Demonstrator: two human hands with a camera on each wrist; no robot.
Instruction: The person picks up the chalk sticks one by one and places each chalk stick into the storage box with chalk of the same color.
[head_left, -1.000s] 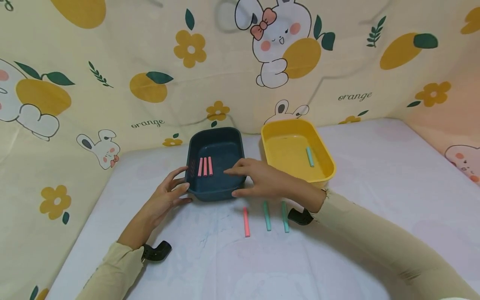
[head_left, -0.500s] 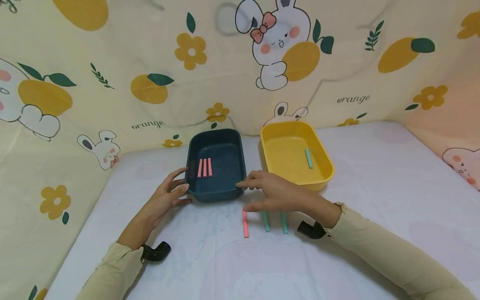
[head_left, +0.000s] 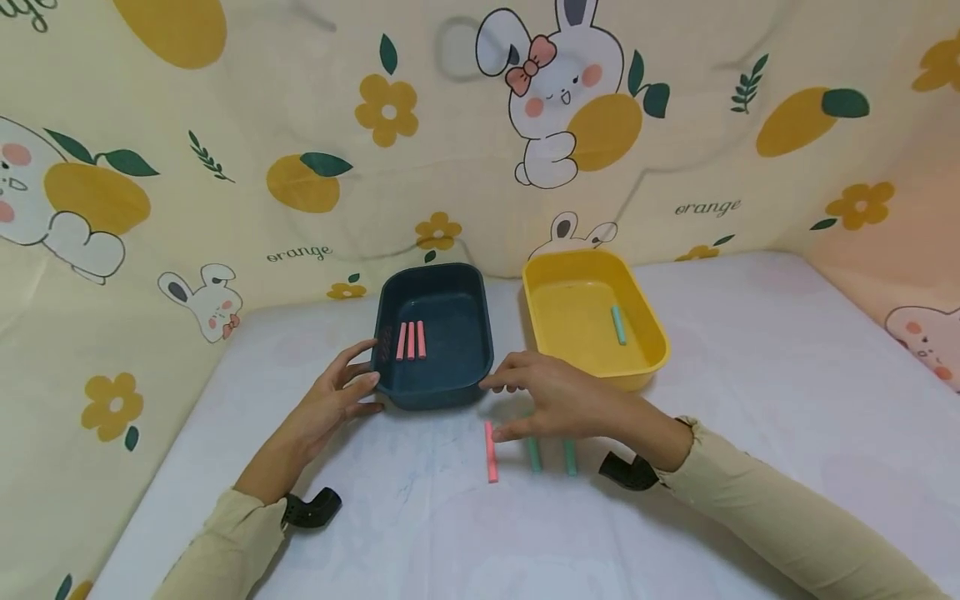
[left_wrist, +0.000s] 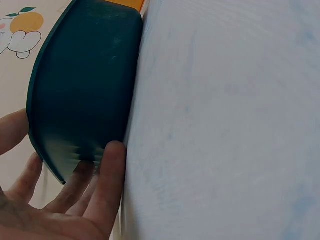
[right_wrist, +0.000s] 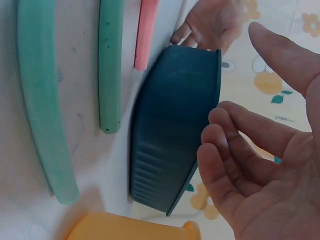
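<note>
My left hand [head_left: 330,410] touches the left wall of a dark blue bin [head_left: 456,342] with relaxed, spread fingers. In the left wrist view its fingers [left_wrist: 111,180] lie along the bin's outer side. Inside the bin are three pink chalk sticks [head_left: 411,340]. My right hand [head_left: 570,398] hovers holding nothing, its fingers by the bin's front right corner and its thumb over a pink chalk stick [head_left: 492,465] on the table. Beneath that hand lie two green chalk sticks [head_left: 535,458], partly hidden; the right wrist view shows a green chalk stick [right_wrist: 110,70] closely.
To the right of the blue bin stands a yellow bin [head_left: 566,321] with one green chalk stick [head_left: 618,325] in it. A white cloth [head_left: 420,533] covers the table, and a printed curtain [head_left: 420,183] hangs behind the bins.
My right hand has drawn back from over the dark blue bin, toward the front, to above the chalk sticks on the table. The left hand stays at the bin's side.
</note>
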